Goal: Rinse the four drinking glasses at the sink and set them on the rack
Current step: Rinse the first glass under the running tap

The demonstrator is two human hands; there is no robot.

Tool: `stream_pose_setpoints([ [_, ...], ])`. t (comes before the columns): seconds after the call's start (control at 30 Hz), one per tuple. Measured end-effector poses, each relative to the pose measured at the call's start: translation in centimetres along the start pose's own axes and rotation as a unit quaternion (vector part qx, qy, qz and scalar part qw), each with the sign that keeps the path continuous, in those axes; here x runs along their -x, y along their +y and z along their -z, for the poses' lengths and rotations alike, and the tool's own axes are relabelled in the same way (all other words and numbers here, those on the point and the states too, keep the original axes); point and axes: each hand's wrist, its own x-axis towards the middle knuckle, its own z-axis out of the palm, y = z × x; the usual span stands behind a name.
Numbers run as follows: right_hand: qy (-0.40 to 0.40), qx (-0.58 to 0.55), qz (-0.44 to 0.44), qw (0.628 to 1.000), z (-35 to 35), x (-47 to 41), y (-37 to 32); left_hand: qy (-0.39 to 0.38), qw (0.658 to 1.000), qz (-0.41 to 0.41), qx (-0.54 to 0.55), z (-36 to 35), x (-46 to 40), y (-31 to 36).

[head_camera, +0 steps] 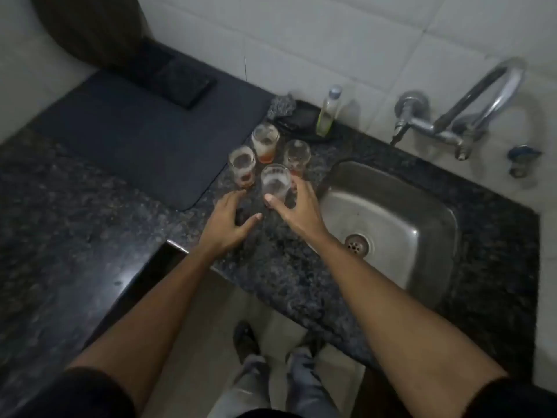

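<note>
Glass tumbler [275,184] gripped in right hand [297,206]

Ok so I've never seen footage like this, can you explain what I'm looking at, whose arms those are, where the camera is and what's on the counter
This is one picture from a camera worn on a person's head, looking down, so the two bare arms are that person's own. No machine is involved. They stand at a dark speckled counter with a steel sink on the right and a tap on the tiled wall above it. Four used drinking glasses stand together left of the sink, some with reddish dregs. The right hand is wrapped around the nearest glass. The left hand is open beside it, holding nothing. Behind the glasses are a small bottle and a dark mat on the counter.
</note>
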Motion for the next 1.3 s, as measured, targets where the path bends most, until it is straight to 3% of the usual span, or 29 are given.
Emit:
stream_pose_setpoints([
  [0.17,0.068,-0.023,-0.017,0.997,-2.6,-1.0,0.1,-0.065,0.989,0.037,-0.129,-3.4,0.6,-3.6],
  [0.47,0.152,-0.015,-0.005,0.988,-4.1,-2.2,-0.1,-0.076,0.978,0.028,-0.193,-4.7,0.7,-3.9],
  [0.57,0.165,-0.015,-0.007,0.986,-2.2,-1.6,0.6,-0.033,0.979,-0.034,-0.197,-4.1,0.3,-2.0],
  [0.77,0.240,0.018,-0.018,0.970,6.2,-0.3,2.5,0.007,0.975,-0.190,-0.114,-4.5,-3.4,6.1],
  [0.9,0.300,0.013,-0.021,0.954,13.3,0.4,3.0,0.033,0.969,-0.237,-0.055,-5.9,-7.7,14.3],
  [1.1,0.357,0.028,-0.040,0.933,22.8,-1.7,3.8,-0.091,0.984,-0.153,0.030,-7.9,-14.9,25.6],
  [1.3,0.367,0.038,-0.071,0.927,27.8,-3.9,4.5,-0.090,0.991,-0.078,0.055,-8.1,-19.7,32.7],
])
